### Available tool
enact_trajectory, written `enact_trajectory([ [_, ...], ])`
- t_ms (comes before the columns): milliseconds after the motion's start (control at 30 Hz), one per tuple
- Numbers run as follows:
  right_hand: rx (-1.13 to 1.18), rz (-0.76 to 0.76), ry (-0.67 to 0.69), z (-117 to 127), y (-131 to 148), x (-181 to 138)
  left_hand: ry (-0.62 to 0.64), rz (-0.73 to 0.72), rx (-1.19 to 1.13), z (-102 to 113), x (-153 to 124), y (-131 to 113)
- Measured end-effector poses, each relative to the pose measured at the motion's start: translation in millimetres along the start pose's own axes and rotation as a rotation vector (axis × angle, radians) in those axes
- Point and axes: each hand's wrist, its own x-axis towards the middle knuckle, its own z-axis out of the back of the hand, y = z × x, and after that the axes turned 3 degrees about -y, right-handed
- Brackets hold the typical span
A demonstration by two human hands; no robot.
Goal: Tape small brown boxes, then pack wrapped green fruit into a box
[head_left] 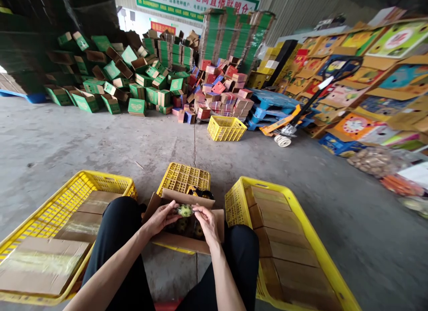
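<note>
Two hands meet over the open cardboard box between the knees: left hand and right hand both pinching a small green fruit, fingers closed around its ends, just above the box's dark contents. Yellow crates flank the person on the concrete floor, left crate and right crate each lined with flat cardboard. Behind the box, an overturned yellow crate.

Grey concrete floor bears three yellow crates; a fourth stands near heaped cartons.
</note>
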Motion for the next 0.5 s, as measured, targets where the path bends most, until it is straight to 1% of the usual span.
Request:
enact_trajectory([
  [133,-0.074,0.021,0.024,1,-5,1,-0.042,-0.07,-0.001,1,1,4],
  [200,-0.083,0.002,0.017,1,-9,2,-0.037,-0.11,0.002,0,0,4],
  [333,-0.037,-0.069,0.033,-1,-12,0,-0.018,-0.165,-0.001,-2,-3,4],
  [500,0.096,-0.11,0.015,-4,-4,-5,-0.02,-0.199,-0.001,-5,-5,1],
])
